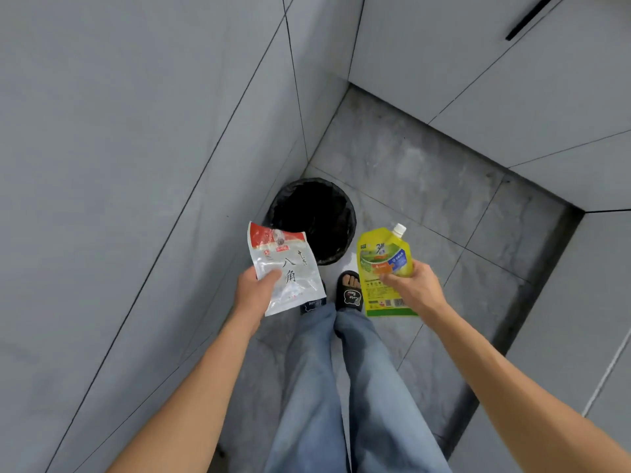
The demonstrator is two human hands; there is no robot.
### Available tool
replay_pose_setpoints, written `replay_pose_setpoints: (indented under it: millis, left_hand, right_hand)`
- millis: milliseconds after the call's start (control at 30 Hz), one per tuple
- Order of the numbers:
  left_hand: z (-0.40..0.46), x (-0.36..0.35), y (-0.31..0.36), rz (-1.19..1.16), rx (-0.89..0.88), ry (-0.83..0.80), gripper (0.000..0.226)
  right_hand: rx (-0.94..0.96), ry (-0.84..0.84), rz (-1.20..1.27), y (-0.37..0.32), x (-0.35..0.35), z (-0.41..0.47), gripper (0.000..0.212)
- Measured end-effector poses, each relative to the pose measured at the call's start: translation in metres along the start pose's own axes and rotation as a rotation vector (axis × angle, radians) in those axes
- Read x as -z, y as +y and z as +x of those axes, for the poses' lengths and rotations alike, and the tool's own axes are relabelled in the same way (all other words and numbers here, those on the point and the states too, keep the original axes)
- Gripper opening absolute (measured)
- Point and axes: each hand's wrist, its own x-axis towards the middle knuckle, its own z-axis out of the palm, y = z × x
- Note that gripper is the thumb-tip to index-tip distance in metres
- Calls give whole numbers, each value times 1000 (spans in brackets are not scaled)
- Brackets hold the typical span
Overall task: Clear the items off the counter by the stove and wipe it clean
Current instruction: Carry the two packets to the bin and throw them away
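Observation:
My left hand [254,290] grips a flat silver and red spice packet [290,257] by its lower left edge. My right hand [411,288] holds a yellow-green spouted pouch [382,257] with a white cap, upright. Both packs hang above the floor, just in front of a round bin lined with a black bag [312,216]. The packet overlaps the bin's near left rim in view; the pouch is to the bin's right. The counter and stove are out of sight.
The bin stands in a corner against a grey tiled wall [136,165] on the left. Grey cabinet fronts [512,80] run along the right. My legs in blue jeans and black slippers [350,291] stand on the grey floor tiles [426,186].

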Motion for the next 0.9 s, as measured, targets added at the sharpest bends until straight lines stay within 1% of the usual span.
replay_pose_setpoints:
  millis: [167,300,400,467,500,567,600,667,800,833,900]
  left_hand:
    - [107,-44,-27,-10,2,-16,19]
    - [190,-75,-62,8,26,-17,19]
    - [244,-94,-84,25,45,1,21]
    - [273,-108,-94,38,35,18,22]
    - [286,-115,-97,43,23,27,24]
    - [309,-128,-102,59,3,44,35]
    - [319,-134,-105,67,-4,44,36]
    - [335,-145,-112,76,-4,20,33]
    - [356,-160,-126,103,26,-45,24]
    - [359,-162,-129,110,34,-63,25]
    - [358,-163,-134,112,54,-91,35]
  right_hand:
    - [37,-31,8,-3,-62,117,7]
    - [54,-27,29,8,-113,198,16]
    - [71,-38,35,16,-147,249,14]
    - [96,-48,16,22,-169,280,9]
    - [107,-61,11,24,-179,295,7]
    - [120,-79,11,27,-198,319,14]
    - [117,-81,7,28,-206,329,19]
    - [109,-87,-13,32,-217,346,23]
    - [83,-118,-85,41,-232,370,24]
    - [76,-142,-94,44,-234,374,27]
    - [73,-181,-99,48,-236,376,41]
